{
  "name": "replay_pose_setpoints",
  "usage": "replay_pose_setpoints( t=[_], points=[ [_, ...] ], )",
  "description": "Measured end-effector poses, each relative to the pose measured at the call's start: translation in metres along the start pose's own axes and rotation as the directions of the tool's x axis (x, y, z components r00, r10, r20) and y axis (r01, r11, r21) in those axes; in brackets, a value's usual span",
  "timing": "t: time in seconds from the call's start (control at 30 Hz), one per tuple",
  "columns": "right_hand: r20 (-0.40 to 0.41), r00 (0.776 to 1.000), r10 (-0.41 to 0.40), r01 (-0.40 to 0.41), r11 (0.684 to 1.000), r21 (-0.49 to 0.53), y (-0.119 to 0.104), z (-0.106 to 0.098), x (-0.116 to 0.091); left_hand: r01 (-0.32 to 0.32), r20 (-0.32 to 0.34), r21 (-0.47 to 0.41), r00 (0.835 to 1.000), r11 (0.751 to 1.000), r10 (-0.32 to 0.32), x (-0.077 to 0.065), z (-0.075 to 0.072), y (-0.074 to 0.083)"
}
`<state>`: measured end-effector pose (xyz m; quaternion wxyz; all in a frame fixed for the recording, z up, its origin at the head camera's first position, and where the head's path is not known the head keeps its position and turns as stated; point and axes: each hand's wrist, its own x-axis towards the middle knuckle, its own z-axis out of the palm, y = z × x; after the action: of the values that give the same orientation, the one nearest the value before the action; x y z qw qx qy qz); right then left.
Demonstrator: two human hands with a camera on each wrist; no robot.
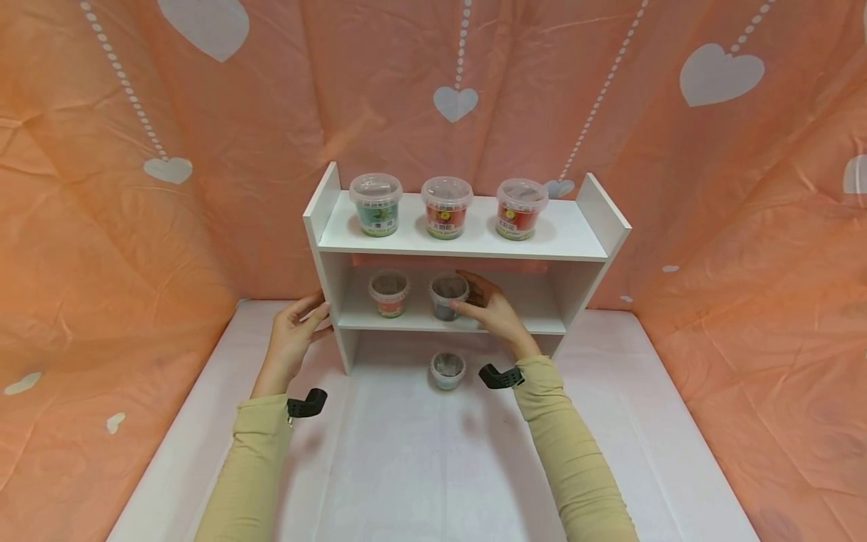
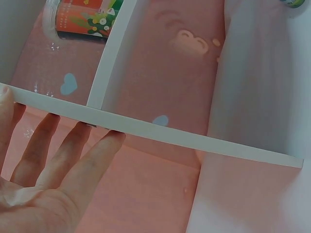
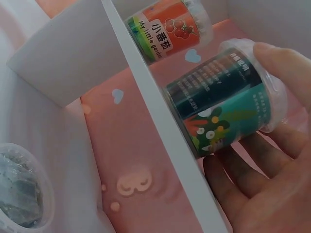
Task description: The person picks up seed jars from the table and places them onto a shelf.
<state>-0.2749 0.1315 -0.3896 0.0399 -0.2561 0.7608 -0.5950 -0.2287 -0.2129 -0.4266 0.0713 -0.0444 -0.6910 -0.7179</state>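
Note:
My right hand [image 1: 497,312] holds a plastic seed-growing cup [image 1: 445,301] with a dark green label on the white shelf's middle board. In the right wrist view the thumb lies at the rim of this cup [image 3: 226,97] and the fingers curl round its far side; its base is at the board's edge. To its left on the same board stands a red-labelled cup [image 1: 390,295], reading "My little garden". My left hand [image 1: 293,331] is at the shelf's left side panel [image 1: 333,301]. In the left wrist view its fairly straight fingers [image 2: 73,141] touch the panel.
Three lidded cups stand on the top board: one green [image 1: 376,207] and two red, in the middle [image 1: 447,211] and on the right [image 1: 520,211]. Another small cup [image 1: 448,370] stands on the white table below the shelf. Orange cloth [image 1: 420,90] with hearts surrounds the table.

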Motion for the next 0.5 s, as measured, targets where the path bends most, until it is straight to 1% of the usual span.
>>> replay_pose_setpoints(
  t=[0.27, 0.33, 0.5],
  points=[
    [0.008, 1.0, -0.013, 0.013, 1.0, 0.006, 0.002, -0.001, -0.001, -0.007, 0.01, 0.002, 1.0, 1.0, 0.007, 0.001, 0.0, -0.001],
    [0.002, 1.0, -0.022, 0.022, 1.0, 0.0, 0.011, -0.002, 0.001, -0.006, 0.01, 0.002, 1.0, 1.0, 0.006, 0.002, 0.0, -0.001],
    [0.002, 0.999, -0.041, 0.041, 0.999, 0.03, 0.014, -0.004, 0.0, -0.006, 0.003, 0.001, 1.0, 1.0, 0.006, 0.002, 0.0, -0.002]
  ],
)
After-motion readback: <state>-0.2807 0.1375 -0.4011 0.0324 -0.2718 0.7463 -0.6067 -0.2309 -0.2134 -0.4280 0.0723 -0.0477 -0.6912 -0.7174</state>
